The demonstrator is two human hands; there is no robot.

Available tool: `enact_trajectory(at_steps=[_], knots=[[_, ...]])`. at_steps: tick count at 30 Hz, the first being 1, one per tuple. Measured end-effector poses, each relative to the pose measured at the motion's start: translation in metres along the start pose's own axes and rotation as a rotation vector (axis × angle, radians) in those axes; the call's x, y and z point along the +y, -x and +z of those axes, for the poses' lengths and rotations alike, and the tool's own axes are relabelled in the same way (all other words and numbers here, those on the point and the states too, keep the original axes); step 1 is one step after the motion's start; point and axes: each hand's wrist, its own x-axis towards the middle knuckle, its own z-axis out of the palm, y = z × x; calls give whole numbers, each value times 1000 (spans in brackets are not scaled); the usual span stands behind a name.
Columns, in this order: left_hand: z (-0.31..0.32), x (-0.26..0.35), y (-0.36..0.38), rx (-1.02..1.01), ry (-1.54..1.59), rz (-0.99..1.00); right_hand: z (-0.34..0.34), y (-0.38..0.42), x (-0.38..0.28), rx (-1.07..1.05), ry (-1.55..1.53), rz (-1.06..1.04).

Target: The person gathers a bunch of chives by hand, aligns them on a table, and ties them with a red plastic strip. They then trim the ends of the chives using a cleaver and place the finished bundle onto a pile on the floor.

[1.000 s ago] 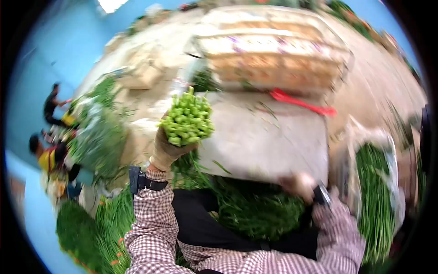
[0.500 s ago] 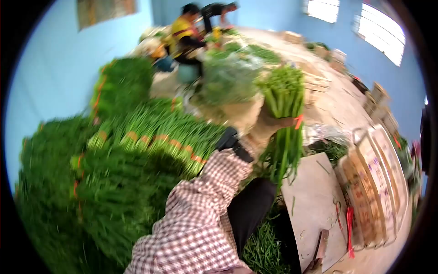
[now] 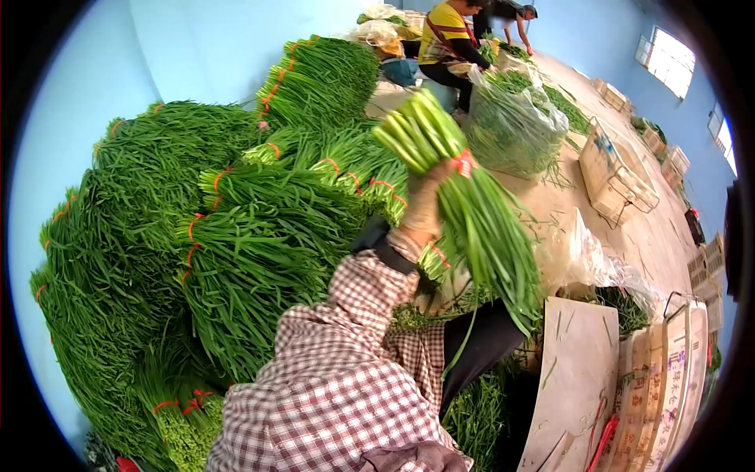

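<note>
My left hand (image 3: 427,200) is closed around a bunch of garlic chives (image 3: 491,228), just by the orange tie. The bunch is held in the air, pale cut stems up to the left and long leaves hanging down to the right over my dark-trousered knee. A black band sits on that wrist, below a checked sleeve (image 3: 330,338). Left of the hand lies a large pile of tied chive bunches (image 3: 267,236), with orange bands round the stems. My right hand is out of view.
A pale board (image 3: 574,362) lies right of my knee, with part of a blade (image 3: 557,452) and red ties (image 3: 604,440) near it. A crate (image 3: 664,377) stands beyond. Further off are another crate (image 3: 621,177), a plastic bag of greens (image 3: 515,130) and two people (image 3: 448,39) working.
The view has turned left. My left hand has raised the bunch and swung it toward the pile; it hung more upright before, with its stems straight up.
</note>
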Motion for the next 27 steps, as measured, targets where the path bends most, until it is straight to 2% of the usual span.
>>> enact_trajectory(at_steps=[3, 4, 6, 8, 10, 13, 14, 15, 16, 18, 19, 21, 23, 24, 26, 27], knots=[[-62, 62, -21, 113, -32, -25, -13, -22, -54, -14, -122, -40], [-48, 103, -5, 226, -2, -48, -17, -27, -68, -25, -158, -58], [-92, 172, -10, 385, -259, 137, -23, -37, -95, -41, -226, -85], [-124, 251, -2, 489, -334, 119, -27, -44, -117, -58, -284, -107], [-156, 317, 17, 862, -543, 108, -30, -49, -133, -77, -342, -123], [-295, 382, 39, 881, -250, 436, -38, -52, -146, -97, -420, -138], [-312, 381, 46, 993, -397, 388, -41, -52, -148, -98, -449, -133], [-313, 364, 58, 1154, -760, 179, -43, -52, -150, -100, -487, -130], [-315, 343, 68, 1237, -1207, -126, -46, -51, -148, -104, -514, -125], [-307, 310, 77, 1216, -1884, -597, -55, -48, -142, -94, -587, -107], [-300, 301, 74, 1215, -2033, -686, -60, -47, -138, -87, -625, -98], [-307, 302, 62, 1258, -2273, -674, -72, -41, -122, -56, -726, -51], [-271, 276, 39, 1223, -2709, -432, -92, -25, -99, -4, -829, 32], [-219, 253, 35, 1139, -2972, -152, -104, -16, -87, 34, -879, 74], [-173, 206, 15, 662, -2596, 687, -132, 2, -61, 127, -964, 146], [-145, 178, 4, 451, -2476, 817, -146, 11, -45, 184, -997, 193]])
